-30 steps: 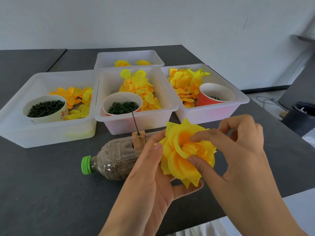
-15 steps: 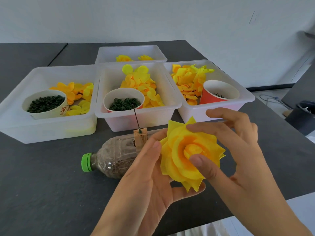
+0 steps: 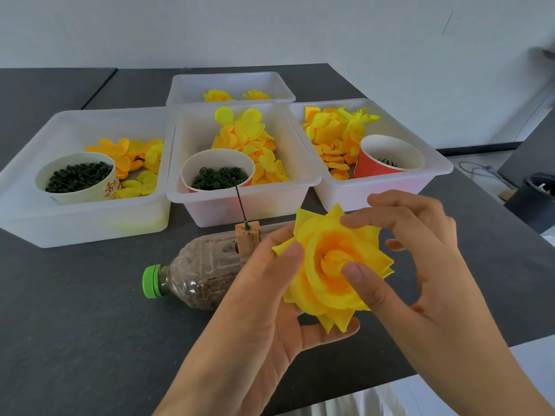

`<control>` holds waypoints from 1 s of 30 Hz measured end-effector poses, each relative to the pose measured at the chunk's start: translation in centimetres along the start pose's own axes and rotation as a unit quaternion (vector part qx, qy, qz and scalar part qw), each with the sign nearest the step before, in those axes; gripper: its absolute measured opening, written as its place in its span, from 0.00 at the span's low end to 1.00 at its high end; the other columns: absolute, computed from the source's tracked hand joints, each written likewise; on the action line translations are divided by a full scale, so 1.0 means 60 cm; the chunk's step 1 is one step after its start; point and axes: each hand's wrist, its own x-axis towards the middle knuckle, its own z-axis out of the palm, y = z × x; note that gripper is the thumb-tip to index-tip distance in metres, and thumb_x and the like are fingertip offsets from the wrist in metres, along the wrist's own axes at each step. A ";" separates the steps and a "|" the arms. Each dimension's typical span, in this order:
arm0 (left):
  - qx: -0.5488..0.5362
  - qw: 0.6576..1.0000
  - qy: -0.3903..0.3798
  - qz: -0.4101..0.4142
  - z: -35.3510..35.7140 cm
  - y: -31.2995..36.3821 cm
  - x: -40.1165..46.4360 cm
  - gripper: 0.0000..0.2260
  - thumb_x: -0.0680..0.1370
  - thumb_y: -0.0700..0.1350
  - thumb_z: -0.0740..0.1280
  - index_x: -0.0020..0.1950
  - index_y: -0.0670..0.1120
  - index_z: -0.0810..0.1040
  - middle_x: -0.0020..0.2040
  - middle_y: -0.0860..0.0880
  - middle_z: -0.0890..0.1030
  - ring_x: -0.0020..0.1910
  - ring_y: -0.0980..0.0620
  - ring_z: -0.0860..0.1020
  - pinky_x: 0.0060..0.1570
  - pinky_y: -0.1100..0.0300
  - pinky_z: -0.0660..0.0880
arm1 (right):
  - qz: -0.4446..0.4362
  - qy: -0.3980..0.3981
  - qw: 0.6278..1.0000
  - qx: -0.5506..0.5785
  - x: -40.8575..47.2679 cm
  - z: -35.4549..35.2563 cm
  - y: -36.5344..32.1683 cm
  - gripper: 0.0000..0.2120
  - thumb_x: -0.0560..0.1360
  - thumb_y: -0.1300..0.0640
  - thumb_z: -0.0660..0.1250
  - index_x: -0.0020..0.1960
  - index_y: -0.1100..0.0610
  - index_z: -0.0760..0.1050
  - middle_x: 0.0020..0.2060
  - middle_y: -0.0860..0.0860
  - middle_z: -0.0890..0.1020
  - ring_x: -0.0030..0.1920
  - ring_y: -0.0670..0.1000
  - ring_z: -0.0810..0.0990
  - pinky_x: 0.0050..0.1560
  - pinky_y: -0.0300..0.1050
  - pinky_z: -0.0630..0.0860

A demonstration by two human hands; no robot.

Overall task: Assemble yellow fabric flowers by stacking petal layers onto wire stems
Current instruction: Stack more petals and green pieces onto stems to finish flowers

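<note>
On the left, a white bin (image 3: 90,223) holds loose yellow petals and a paper cup (image 3: 78,178) of small dark green parts, so plenty of stock is unused. The middle bin (image 3: 240,205) beside it carries more round petal pieces and a second cup (image 3: 218,171) of green ring parts. Behind it a smaller bin (image 3: 229,85) shows two yellow blooms, which I take to be flowers already finished. In front, on the dark surface (image 3: 75,325), lies a bottle (image 3: 198,277) on its side, with a wooden block (image 3: 247,238) on it and a bare wire stem (image 3: 240,202) standing up from the block (apparently the jig for the next flower).

The left hand (image 3: 264,298) cups the flower (image 3: 330,274) from behind and below, its thumb pressed on the left petals. The flower looks fully layered, with pointed outer petals and an orange centre; whether it carries a stem cannot be seen. The right hand (image 3: 405,253) pinches lightly at it, thumb on the centre, forefinger on the top edge, which reads as final shaping. The right bin (image 3: 375,193) with a red cup (image 3: 387,160) holds more petals, so further flowers seem left to build.
</note>
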 end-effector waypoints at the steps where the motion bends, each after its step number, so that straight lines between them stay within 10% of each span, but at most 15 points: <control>1: 0.010 0.998 0.051 -0.039 -0.002 -0.002 -0.019 0.29 0.55 0.51 0.84 0.54 0.54 0.83 0.56 0.43 0.83 0.52 0.39 0.83 0.42 0.41 0.80 | 0.001 -0.005 1.000 0.001 0.000 0.001 0.000 0.17 0.68 0.35 0.61 0.55 0.36 0.73 0.59 0.36 0.68 0.61 0.41 0.66 0.54 0.23 0.65; 14: 0.006 0.999 0.040 -0.035 -0.037 -0.014 -0.061 0.16 0.72 0.41 0.73 0.59 0.50 0.80 0.58 0.42 0.82 0.56 0.39 0.82 0.46 0.41 0.80 | 0.013 -0.037 0.997 0.070 -0.005 -0.005 0.010 0.12 0.68 0.42 0.68 0.51 0.38 0.75 0.57 0.35 0.70 0.62 0.44 0.69 0.53 0.28 0.69; 30: 0.197 0.977 0.042 0.069 -0.029 -0.022 -0.067 0.24 0.64 0.51 0.77 0.58 0.65 0.78 0.60 0.54 0.81 0.60 0.47 0.80 0.53 0.45 0.79 | 0.082 0.021 0.972 0.217 -0.009 -0.004 0.029 0.24 0.64 0.42 0.66 0.58 0.48 0.70 0.51 0.42 0.80 0.50 0.44 0.80 0.47 0.42 0.79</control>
